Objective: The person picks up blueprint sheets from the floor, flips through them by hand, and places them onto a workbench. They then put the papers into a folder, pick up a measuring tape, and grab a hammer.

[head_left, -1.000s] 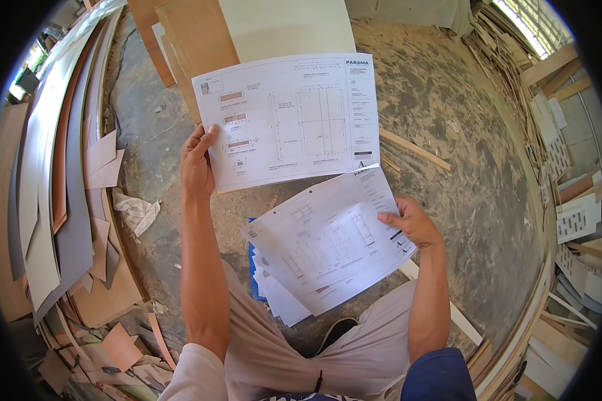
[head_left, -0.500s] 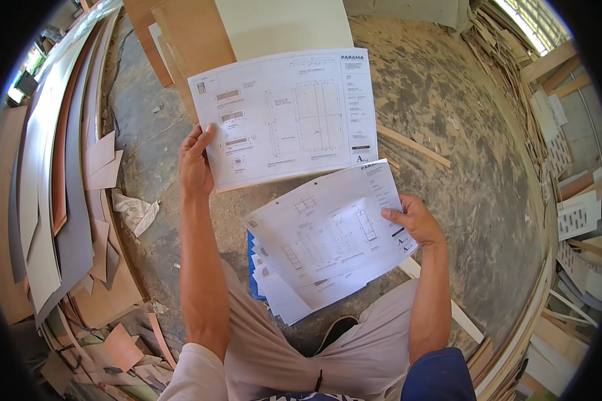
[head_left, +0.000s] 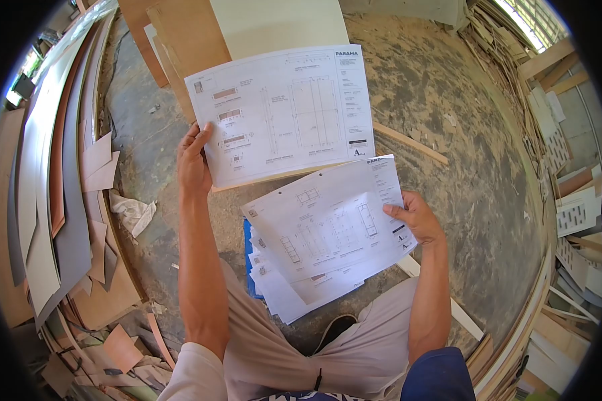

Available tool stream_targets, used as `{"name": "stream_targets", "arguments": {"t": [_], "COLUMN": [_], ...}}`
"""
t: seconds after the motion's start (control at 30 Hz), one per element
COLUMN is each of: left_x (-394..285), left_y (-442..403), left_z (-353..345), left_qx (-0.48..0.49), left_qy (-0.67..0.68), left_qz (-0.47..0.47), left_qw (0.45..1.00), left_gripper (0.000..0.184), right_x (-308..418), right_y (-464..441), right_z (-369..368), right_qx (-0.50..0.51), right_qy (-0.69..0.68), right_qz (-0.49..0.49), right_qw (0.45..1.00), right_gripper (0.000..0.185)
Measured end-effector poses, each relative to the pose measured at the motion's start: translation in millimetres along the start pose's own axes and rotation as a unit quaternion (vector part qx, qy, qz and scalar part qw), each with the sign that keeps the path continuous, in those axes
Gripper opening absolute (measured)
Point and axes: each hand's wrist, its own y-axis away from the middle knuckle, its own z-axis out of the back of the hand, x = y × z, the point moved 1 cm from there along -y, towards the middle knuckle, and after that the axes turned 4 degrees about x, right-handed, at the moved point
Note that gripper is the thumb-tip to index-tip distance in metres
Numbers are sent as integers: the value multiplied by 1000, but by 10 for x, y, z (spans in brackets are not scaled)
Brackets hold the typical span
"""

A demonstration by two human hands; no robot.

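My left hand [head_left: 195,155] pinches the left edge of a printed technical drawing [head_left: 281,110], thumb on top and fingers behind. This sheet carries plan outlines and a title column headed PARAMA. Lower and to the right, my right hand [head_left: 415,217] grips the right edge of a second drawing sheet [head_left: 331,227], which is tilted. Beneath that sheet, a stack of more papers [head_left: 281,294] shows at the lower left, with a blue edge [head_left: 249,257] beside it. What supports the stack is hidden.
Long boards and panels [head_left: 73,167] lean along the left side. Wooden boards [head_left: 194,47] stand ahead, behind the upper sheet. A wood strip [head_left: 411,144] lies on the dusty floor [head_left: 475,200]. A white cloth [head_left: 132,212] and offcuts [head_left: 124,347] lie at left; scrap wood lines the right.
Both sheets have shifted very slightly up and left in view. Each hand keeps its hold on its sheet.
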Motion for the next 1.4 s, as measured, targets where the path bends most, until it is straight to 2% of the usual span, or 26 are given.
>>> {"name": "stream_targets", "arguments": {"t": [0.57,0.67,0.77,0.87,0.93,1.07,1.17,1.23,1.4], "left_x": [137,156,171,151,148,111,83,84,93], "left_y": [-93,-89,-90,-100,-99,-71,-63,-54,-76], "left_z": [7,23,6,1,10,-5,-33,-37,21], "left_qx": [-49,-55,-63,-65,-56,-69,-68,-73,-76], "left_qy": [0,9,13,-2,3,-6,2,8,6], "left_qz": [21,17,22,24,13,15,8,3,2], "left_qw": [999,998,998,998,998,997,998,997,997], "left_gripper": [25,26,27,28,29,30,31,32,32], "right_x": [-395,-532,-650,-819,-908,-849,-768,-688,-648], "right_y": [-228,-265,-315,-396,-417,-425,-410,-374,-359], "right_z": [55,43,4,-14,-64,-72,-43,-56,19], "right_qx": [-16,25,2,31,32,30,27,28,44], "right_qy": [-53,-73,-31,-3,21,46,6,-78,-121], "right_qz": [-98,-98,-110,-150,-156,-206,-165,-126,-98], "right_qw": [994,992,993,988,987,977,986,989,987], "right_gripper": [28,26,25,31,25,26,27,30,28]}}
